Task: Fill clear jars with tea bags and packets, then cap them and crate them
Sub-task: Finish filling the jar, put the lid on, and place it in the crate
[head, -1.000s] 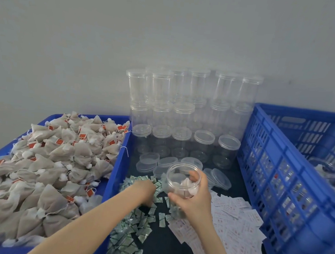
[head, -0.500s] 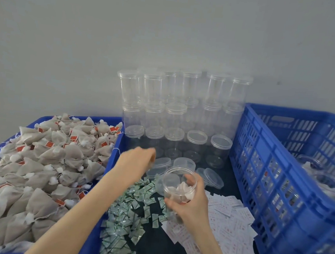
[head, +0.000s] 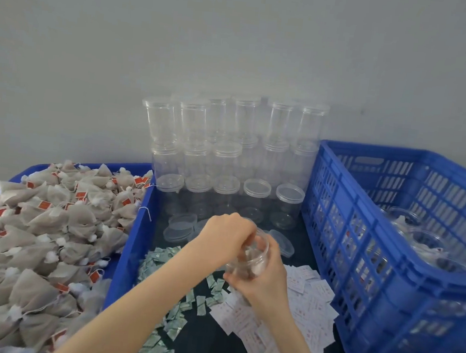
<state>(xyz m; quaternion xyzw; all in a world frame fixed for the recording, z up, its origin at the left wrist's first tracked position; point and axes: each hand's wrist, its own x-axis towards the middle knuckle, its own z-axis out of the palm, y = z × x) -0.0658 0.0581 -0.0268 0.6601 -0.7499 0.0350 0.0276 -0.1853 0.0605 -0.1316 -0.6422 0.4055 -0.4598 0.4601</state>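
Observation:
My right hand (head: pixel 266 280) grips a small clear jar (head: pixel 250 258) from below and behind, tilted, above the dark table. The jar holds white tea bags. My left hand (head: pixel 222 238) sits over the jar's mouth with its fingers bunched down into the opening; anything pinched in them is hidden. Small green packets (head: pixel 162 257) lie scattered just left of the jar. White printed packets (head: pixel 308 298) lie to its right.
A blue tray (head: pixel 133 240) at the left is heaped with grey tea bags (head: pixel 47 225) with red tags. Empty capped jars (head: pixel 228 153) are stacked against the wall, loose lids (head: pixel 181 225) in front. A blue crate (head: pixel 361 244) at the right holds filled jars.
My left hand rose from the green packets and moved right onto the jar's mouth. My right hand kept hold of the jar, tilting it slightly.

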